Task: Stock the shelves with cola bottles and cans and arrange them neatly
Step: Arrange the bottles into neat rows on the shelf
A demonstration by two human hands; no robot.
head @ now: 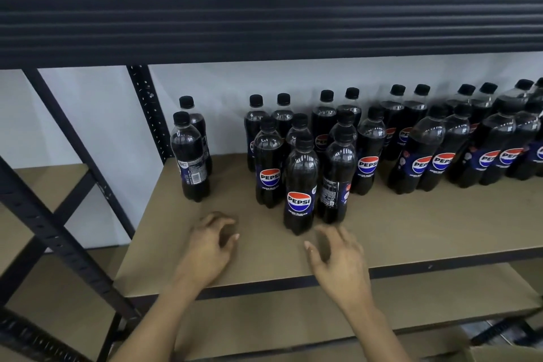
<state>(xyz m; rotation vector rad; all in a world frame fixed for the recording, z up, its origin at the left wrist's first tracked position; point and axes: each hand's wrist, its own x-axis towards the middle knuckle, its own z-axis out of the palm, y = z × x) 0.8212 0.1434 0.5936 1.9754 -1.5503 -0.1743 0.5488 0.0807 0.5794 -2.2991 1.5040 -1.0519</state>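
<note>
Left hand (213, 239) and right hand (338, 258), loosely curled, hold nothing.

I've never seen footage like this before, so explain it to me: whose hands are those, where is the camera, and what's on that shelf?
There is no machine here: a person wears a wide-angle camera on the head, looking forward and down, so this single picture shows their own arms. The left hand and right hand are over the front of a brown shelf board; both hold nothing. On the board stand black-capped Pepsi bottles, running in rows to the right. The front bottle stands closest to the hands, and two bottles stand apart on the left. An upper shelf runs above. No cans show.
</note>
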